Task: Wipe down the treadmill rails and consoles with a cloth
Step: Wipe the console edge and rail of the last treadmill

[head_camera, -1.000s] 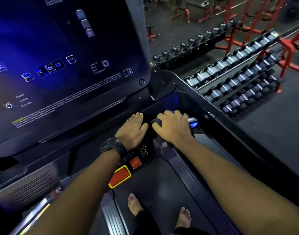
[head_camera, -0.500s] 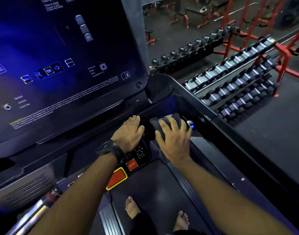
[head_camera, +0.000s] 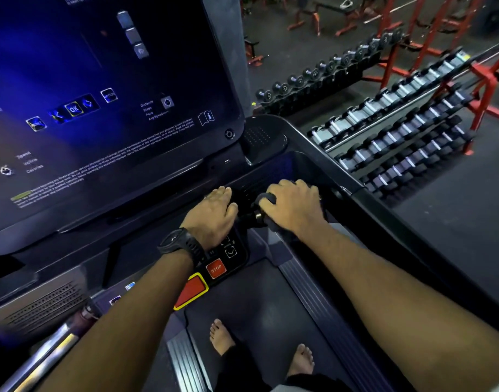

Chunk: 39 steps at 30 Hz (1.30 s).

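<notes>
Head view: most of the cloth [head_camera: 268,198] is hiding under the right hand [head_camera: 295,206], up and to the right of the red stop button [head_camera: 215,268]. Only a dark grey, soft-looking fold is showing by the thumb, and a thin edge below the palm. The right hand's fingers are curling down over the cloth and clamping it onto a short, dark, rounded grip [head_camera: 249,217]. How far the cloth is wrapping around that grip is hard to make out in the dim light.

The left hand [head_camera: 214,215] is lying palm down on the dark control panel straight above the stop button, with its fingers straight and close together, holding nothing. It is covering part of the panel's small printed symbols. A black, matte watch [head_camera: 183,244] is sitting on that wrist, up and to the left of the button. Both forearms are reaching forward, nearly straight.

The glossy console screen [head_camera: 101,108], far up and left of the button, is glowing blue, and its upper and left parts are running out of the picture; the small print is too fine to read. Below the button, two bare feet [head_camera: 221,336] are standing on the dark belt [head_camera: 251,301]. Up and to the right of the button, rows of dumbbells [head_camera: 398,131] are sitting on a red rack.
</notes>
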Each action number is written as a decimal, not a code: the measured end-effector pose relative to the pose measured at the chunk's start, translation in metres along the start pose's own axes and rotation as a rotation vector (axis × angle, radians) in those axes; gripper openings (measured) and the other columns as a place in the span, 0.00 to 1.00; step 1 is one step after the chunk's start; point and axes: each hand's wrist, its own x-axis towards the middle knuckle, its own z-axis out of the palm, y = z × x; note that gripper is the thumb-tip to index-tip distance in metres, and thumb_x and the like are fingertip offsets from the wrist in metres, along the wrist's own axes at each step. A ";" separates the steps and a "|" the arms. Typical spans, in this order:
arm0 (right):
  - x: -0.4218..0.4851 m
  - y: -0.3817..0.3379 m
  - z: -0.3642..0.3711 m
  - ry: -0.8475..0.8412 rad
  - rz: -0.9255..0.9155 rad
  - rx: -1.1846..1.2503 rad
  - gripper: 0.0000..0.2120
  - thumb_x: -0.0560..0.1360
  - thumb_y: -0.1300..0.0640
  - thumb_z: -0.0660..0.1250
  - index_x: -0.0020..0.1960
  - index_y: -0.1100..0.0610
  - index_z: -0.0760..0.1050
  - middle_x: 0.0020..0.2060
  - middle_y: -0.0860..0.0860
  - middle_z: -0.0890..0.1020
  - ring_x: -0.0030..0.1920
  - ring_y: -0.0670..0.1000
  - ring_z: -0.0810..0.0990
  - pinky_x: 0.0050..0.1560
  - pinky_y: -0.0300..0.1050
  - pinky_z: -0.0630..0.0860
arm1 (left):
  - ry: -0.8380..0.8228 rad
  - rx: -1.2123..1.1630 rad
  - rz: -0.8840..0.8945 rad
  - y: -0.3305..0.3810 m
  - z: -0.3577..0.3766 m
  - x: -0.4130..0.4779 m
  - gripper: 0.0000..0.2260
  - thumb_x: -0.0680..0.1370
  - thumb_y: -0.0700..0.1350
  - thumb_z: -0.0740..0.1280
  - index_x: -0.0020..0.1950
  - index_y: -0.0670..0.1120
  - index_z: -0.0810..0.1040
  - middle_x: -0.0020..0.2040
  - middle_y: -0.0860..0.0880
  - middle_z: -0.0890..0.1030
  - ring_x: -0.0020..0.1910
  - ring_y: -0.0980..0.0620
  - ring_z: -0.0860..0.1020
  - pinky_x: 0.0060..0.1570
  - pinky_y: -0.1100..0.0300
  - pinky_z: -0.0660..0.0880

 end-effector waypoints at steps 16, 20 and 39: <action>-0.037 0.022 0.024 0.250 0.061 0.017 0.19 0.76 0.39 0.60 0.58 0.49 0.80 0.56 0.49 0.80 0.56 0.59 0.77 0.58 0.64 0.73 | 0.029 0.017 -0.003 0.003 0.002 -0.002 0.25 0.85 0.51 0.52 0.81 0.44 0.57 0.81 0.46 0.57 0.80 0.52 0.54 0.78 0.58 0.50; -0.001 0.033 0.002 0.058 0.010 -0.001 0.25 0.73 0.35 0.52 0.55 0.46 0.80 0.51 0.47 0.82 0.51 0.57 0.78 0.51 0.55 0.73 | 0.028 0.028 -0.003 0.001 0.001 -0.001 0.25 0.85 0.51 0.51 0.81 0.44 0.57 0.81 0.46 0.57 0.80 0.52 0.54 0.78 0.58 0.50; 0.006 0.053 -0.004 -0.037 0.043 -0.054 0.21 0.74 0.36 0.55 0.55 0.46 0.80 0.51 0.47 0.81 0.52 0.57 0.78 0.52 0.55 0.71 | 0.025 0.035 -0.005 -0.001 0.002 0.000 0.25 0.85 0.52 0.51 0.81 0.44 0.56 0.81 0.46 0.57 0.80 0.52 0.54 0.78 0.57 0.50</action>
